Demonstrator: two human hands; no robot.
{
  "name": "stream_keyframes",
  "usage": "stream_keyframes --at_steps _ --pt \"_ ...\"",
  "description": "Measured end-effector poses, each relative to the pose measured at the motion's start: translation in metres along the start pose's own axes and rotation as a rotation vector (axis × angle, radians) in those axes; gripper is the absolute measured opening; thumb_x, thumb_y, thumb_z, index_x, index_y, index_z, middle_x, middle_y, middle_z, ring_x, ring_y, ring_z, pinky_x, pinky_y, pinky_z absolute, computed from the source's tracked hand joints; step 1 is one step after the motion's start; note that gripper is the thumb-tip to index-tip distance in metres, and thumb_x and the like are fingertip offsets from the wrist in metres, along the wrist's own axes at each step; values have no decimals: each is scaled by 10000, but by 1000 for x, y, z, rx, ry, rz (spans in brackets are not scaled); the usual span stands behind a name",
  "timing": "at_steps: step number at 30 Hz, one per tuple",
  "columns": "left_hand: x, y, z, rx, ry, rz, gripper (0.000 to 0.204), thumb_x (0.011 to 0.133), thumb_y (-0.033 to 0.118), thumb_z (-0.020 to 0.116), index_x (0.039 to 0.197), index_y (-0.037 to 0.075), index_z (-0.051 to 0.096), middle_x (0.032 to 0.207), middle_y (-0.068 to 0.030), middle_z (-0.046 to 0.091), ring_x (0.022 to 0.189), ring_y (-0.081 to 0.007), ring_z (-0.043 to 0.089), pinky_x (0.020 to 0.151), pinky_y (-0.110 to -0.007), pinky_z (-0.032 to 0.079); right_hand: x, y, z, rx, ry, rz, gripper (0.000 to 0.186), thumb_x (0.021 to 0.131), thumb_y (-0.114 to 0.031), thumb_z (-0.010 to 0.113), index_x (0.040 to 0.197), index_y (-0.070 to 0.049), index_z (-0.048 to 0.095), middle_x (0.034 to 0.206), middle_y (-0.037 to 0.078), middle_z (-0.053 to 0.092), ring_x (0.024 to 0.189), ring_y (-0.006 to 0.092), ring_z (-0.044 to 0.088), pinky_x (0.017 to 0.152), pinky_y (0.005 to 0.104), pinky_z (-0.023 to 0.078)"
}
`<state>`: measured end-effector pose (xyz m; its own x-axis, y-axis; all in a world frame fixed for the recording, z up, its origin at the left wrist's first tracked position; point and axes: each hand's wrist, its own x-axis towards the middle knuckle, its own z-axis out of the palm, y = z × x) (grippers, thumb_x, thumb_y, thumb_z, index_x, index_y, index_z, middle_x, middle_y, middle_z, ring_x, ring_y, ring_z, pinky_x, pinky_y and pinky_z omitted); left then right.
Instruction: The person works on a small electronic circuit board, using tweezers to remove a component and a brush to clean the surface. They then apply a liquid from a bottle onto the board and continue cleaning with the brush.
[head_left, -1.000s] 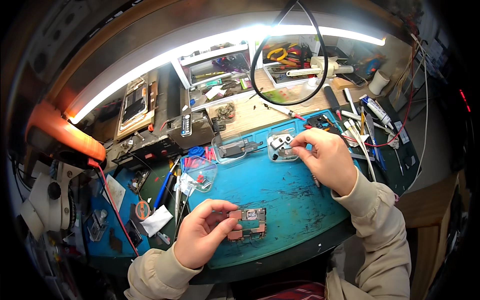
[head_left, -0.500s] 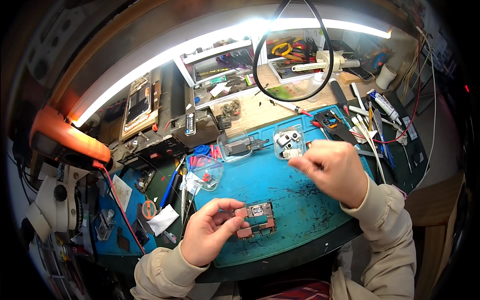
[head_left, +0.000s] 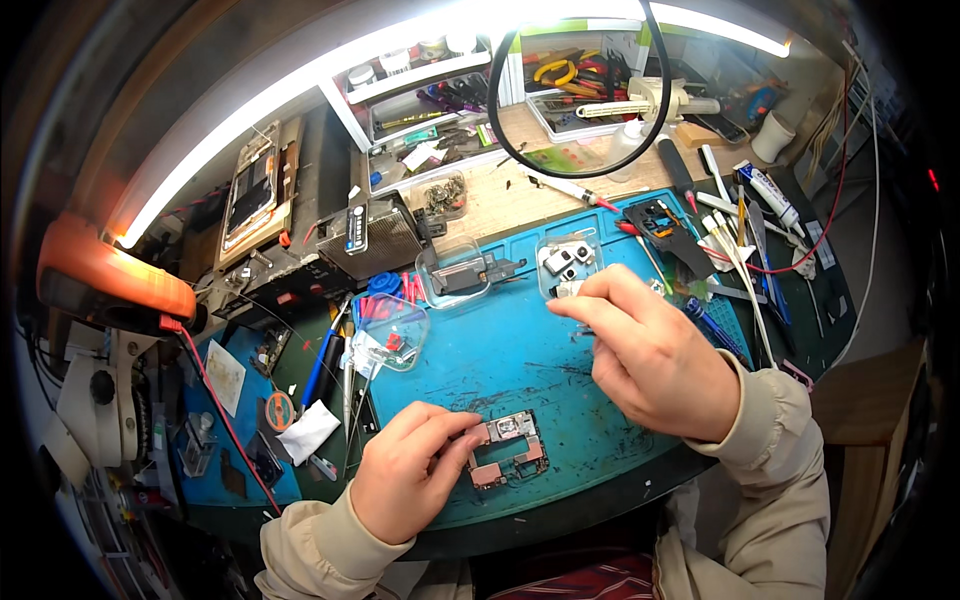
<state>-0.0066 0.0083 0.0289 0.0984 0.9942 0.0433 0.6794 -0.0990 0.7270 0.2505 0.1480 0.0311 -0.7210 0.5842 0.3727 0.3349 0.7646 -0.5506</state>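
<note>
My left hand (head_left: 415,470) is closed, its thumb and finger pinching the left edge of a phone circuit board (head_left: 488,476). The board has copper-pink plates, a silvery patch at the top and an opening in its middle; it is held low over the blue work mat (head_left: 470,365). To the upper right of the board, my right hand (head_left: 660,365) hovers with fingers curled and the thumb tucked under. A small dark bit shows below its index fingertip, too small to name. Just beyond those fingertips stands a clear tray (head_left: 545,240) with camera modules (head_left: 570,258).
Another clear tray (head_left: 425,275) holds dark phone parts. Left of it lie a clear lid (head_left: 405,345) and a blue pen (head_left: 325,360). Tools and a white tube (head_left: 770,195) crowd the right side. A black-rimmed ring (head_left: 497,110) hangs over the back.
My right hand has come down and turned, its fingers now pointing left beside the small tray. My left hand has stayed at the board's left edge. The whole view has shifted slightly.
</note>
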Motion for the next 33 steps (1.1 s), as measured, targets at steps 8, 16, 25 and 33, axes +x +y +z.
stream_keyframes --at_steps 8,16,25,33 --pt "-8 1 -11 210 99 25 227 979 -22 699 1202 -11 738 960 -147 699 782 -297 685 684 -366 553 -11 -14 -26 -123 195 85 392 921 99 690 1309 40 685 1013 157 635 852 311 684 745 380 558" --pt "-6 4 -6 189 -169 198 689 700 224 979 1240 35 596 1190 -160 626 1082 -382 597 949 -452 495 -60 -27 -22 -57 121 294 319 912 53 749 1214 -16 676 987 150 678 804 318 713 684 378 574" --pt "-6 -7 0 -27 -173 224 631 784 -86 768 1379 10 581 1326 -179 611 1169 -392 625 974 -451 539 -95 -12 -36 -606 206 224 261 870 -101 821 1114 -53 741 1032 92 735 901 307 707 722 404 538" --pt "-16 3 -7 329 31 266 129 905 109 784 998 25 754 868 -102 689 811 -330 651 712 -427 509 -138 12 -78 -627 480 562 98 949 -91 744 1040 -72 773 811 120 673 740 333 667 645 413 521"
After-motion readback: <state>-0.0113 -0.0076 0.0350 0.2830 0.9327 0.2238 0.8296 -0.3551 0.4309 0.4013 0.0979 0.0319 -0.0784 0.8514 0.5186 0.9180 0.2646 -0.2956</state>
